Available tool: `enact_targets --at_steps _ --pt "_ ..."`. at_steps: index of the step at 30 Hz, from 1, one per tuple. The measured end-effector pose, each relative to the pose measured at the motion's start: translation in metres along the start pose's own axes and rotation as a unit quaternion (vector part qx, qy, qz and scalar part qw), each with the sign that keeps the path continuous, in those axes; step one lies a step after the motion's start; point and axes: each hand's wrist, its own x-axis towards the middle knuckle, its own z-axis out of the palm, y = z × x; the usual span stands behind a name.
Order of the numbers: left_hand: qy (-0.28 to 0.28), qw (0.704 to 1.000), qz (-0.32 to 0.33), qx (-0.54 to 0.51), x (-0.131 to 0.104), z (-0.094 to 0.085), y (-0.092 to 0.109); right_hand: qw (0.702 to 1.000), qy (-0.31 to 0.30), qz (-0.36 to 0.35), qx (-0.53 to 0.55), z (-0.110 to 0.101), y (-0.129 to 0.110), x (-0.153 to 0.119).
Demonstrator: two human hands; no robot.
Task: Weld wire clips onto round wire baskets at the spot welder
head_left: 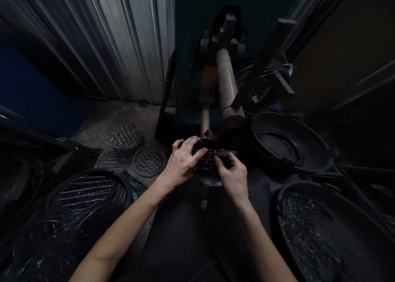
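Observation:
Between my two hands is a round wire grate (211,153), seen nearly edge-on at the front of a machine. My left hand (185,162) grips its left side, thumb laid along the wires and fingers curled over the far edge. On the right side, my right hand (233,175) pinches the wires near the rim, its fingertips partly hidden in shadow. Just beyond the grate stands the machine's lower metal rod (205,118), with a thick metal cylinder (227,82) above and to the right. Whether the grate touches the rod is too dark to tell.
Stacked wire grates (121,135) and another round grate (149,160) lie on the floor to the left. A tub of wire grates (125,187) is nearer. At right are a wide black basin (317,150) and a tub (281,199) of small metal pieces. Corrugated metal (138,39) walls the back.

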Motion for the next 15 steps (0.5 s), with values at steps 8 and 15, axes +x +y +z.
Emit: enact_targets --at_steps 8,15 --pt "0.002 0.999 -0.012 -0.03 0.008 0.003 -0.002 0.998 0.046 -0.049 -0.02 0.006 0.003 -0.003" --pt "-0.002 1.0 -0.016 -0.026 0.013 0.002 -0.004 0.993 0.064 -0.084 -0.045 0.009 0.004 0.003"
